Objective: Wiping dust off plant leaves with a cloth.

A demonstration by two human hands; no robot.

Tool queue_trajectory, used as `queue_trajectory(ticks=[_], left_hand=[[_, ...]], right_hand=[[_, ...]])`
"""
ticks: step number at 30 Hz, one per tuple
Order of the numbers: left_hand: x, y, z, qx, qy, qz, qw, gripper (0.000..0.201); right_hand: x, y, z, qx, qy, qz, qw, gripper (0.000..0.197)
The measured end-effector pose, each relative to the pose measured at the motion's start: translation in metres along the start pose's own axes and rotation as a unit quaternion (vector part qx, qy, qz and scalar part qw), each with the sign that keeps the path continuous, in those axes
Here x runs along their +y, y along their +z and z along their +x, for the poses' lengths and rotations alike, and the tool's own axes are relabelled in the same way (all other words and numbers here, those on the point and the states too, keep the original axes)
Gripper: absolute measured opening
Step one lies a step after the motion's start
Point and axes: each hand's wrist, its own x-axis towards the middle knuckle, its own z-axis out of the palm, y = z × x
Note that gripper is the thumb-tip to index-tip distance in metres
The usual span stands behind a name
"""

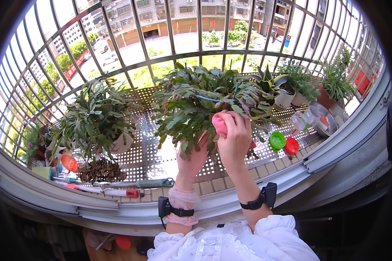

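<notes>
A large bushy plant with flat, segmented green leaves [187,98], some of them purplish, stands in front of me. My right hand [236,141] is closed around a folded pink cloth [220,124], which is against the leaves on the plant's near side. Lower and to the left, my left hand [193,160] reaches up under the hanging leaves. Foliage covers most of its fingers, so I cannot tell whether they grip anything. A thin blue hoop [208,99] shows among the upper leaves.
Metal bars [200,30] enclose the perforated shelf [140,152]. Another leafy plant [96,115] stands left, above dried leaves [101,170] and a long-handled tool [154,183]. Rightward are green [277,141] and red cups [291,145], a clear plastic container [322,118] and potted plants [335,85].
</notes>
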Motion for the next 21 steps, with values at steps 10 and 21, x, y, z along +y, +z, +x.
queue_trajectory(ticks=[10,21], left_hand=[[-0.010,0.001,-0.002,0.021,0.027,0.004,0.999,0.041],[0.003,0.008,-0.006,-0.012,-0.034,0.065,0.997,0.059]], right_hand=[[0.001,0.016,-0.011,-0.119,-0.003,-0.027,0.993,0.025],[-0.002,-0.022,0.001,-0.038,0.047,0.126,0.990,0.026]])
